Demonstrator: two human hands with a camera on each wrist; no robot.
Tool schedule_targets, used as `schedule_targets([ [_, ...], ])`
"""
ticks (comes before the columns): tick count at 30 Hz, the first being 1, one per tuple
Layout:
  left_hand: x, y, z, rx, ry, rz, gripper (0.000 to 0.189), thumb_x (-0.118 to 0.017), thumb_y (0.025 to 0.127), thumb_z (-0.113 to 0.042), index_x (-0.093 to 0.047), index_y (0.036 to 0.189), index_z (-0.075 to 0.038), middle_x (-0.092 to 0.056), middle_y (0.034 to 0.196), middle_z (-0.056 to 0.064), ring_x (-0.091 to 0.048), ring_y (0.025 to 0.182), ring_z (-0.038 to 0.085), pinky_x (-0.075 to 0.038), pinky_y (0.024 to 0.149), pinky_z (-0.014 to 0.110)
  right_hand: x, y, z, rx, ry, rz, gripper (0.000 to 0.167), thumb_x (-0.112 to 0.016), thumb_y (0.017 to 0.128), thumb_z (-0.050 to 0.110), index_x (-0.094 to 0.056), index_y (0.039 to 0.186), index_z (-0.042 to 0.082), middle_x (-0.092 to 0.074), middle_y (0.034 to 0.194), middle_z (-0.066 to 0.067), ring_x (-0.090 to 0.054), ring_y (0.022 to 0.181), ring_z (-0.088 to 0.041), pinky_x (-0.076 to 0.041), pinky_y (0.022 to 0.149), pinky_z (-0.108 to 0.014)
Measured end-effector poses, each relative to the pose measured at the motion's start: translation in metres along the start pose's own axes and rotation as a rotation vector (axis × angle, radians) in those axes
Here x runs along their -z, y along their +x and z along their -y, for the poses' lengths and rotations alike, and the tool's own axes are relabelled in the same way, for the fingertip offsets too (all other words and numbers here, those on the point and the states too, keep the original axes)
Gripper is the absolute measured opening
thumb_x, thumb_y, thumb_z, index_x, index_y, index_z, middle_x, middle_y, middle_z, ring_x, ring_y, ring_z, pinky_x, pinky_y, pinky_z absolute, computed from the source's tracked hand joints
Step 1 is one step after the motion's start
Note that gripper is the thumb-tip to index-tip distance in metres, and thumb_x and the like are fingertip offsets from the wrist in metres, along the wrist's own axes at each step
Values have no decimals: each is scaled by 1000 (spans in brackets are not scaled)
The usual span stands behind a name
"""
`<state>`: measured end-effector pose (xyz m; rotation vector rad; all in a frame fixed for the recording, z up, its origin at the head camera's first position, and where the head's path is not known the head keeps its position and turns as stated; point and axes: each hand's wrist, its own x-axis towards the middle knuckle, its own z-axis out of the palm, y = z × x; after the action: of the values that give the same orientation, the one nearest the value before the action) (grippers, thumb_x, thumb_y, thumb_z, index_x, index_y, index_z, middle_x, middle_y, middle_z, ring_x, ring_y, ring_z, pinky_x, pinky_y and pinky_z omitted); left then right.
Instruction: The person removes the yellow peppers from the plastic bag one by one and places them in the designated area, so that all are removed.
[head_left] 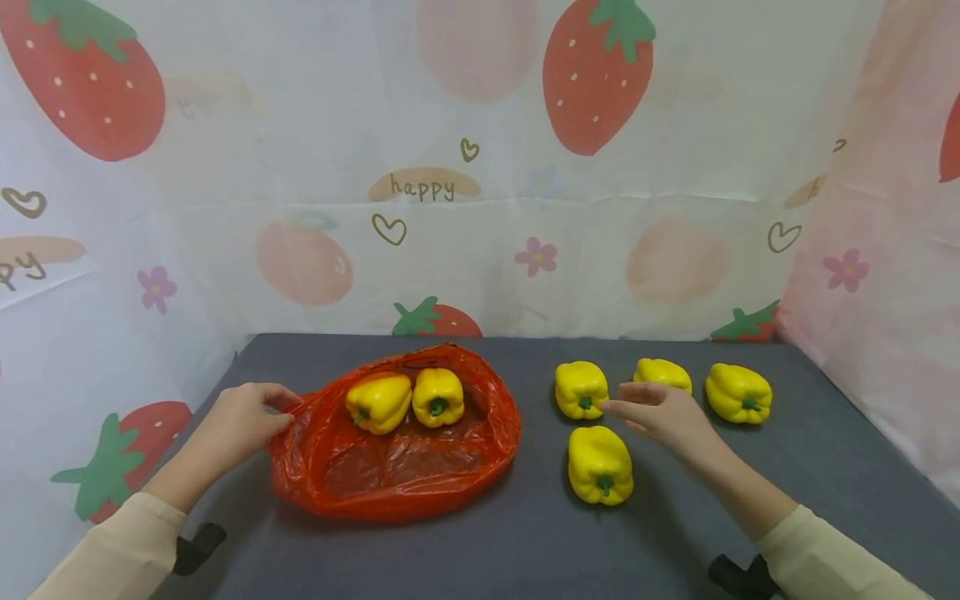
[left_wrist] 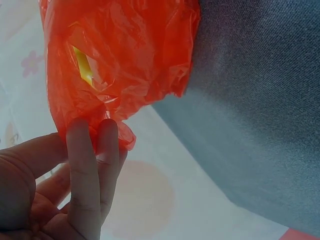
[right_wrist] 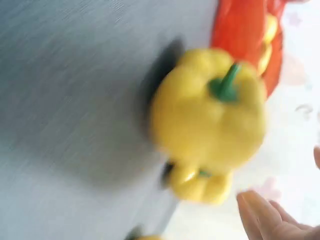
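My left hand (head_left: 252, 417) pinches the left edge of a red plastic bag (head_left: 397, 507) between thumb and fingers; the left wrist view shows the fingertips (left_wrist: 82, 132) on the crumpled film. The bag lies spread with its mouth wide, and two yellow bell peppers (head_left: 378, 403) (head_left: 438, 398) sit inside toward the back. To the right, my right hand (head_left: 663, 417) hovers with fingers loosely extended and nothing in them. Its fingertips are right by a yellow bell pepper (head_left: 581, 388). Another pepper (head_left: 600, 467) stands in front, large in the right wrist view.
Behind my right hand is a partly hidden yellow pepper (head_left: 663, 372), with one more pepper (head_left: 738, 393) farther right. All rest on a dark grey table (head_left: 420, 558). A white cloth (head_left: 480, 275) with printed fruit hangs behind and at both sides.
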<state>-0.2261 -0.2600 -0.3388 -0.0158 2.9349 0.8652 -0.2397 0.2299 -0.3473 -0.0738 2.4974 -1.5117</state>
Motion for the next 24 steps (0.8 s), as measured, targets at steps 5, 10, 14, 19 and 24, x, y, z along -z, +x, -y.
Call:
schedule_targets([
  [5, -1, 1, 1, 4, -1, 3, 33, -62, 92, -7, -64, 122, 7, -65, 116, 31, -65, 67, 14, -62, 67, 36, -30, 0, 18, 82, 44, -129, 75, -72, 88, 46, -46, 146, 7, -50, 149, -16, -50, 136, -32, -44, 110, -50],
  [10, -2, 3, -1, -11, 9, -3, 32, -63, 92, -8, -65, 120, 7, -66, 115, 30, -65, 69, 14, -61, 65, 34, -63, 8, 24, 113, 128, -172, 69, -78, 83, 43, -53, 140, 12, -57, 143, -12, -54, 133, -26, -47, 108, -48],
  [14, -3, 5, -2, -16, 4, -4, 32, -62, 92, -7, -65, 120, 7, -66, 115, 31, -66, 68, 13, -61, 65, 34, -92, 16, 30, 153, 135, -207, 64, -80, 82, 37, -57, 136, 11, -62, 137, -12, -57, 130, -26, -49, 106, -46],
  [19, -3, 4, 0, 8, -8, 4, 34, -62, 92, -8, -64, 122, 7, -64, 117, 31, -66, 68, 14, -62, 66, 34, -120, 26, 41, 187, 190, -216, 62, -82, 81, 32, -58, 134, 8, -62, 136, -12, -58, 128, -27, -52, 102, -43],
  [24, -3, 2, 1, 7, -9, 1, 34, -63, 92, -9, -63, 123, 7, -64, 117, 31, -65, 68, 13, -62, 67, 35, -140, 38, 48, 185, 199, -216, 64, -83, 80, 36, -59, 133, 9, -63, 134, -11, -60, 124, -28, -53, 101, -45],
])
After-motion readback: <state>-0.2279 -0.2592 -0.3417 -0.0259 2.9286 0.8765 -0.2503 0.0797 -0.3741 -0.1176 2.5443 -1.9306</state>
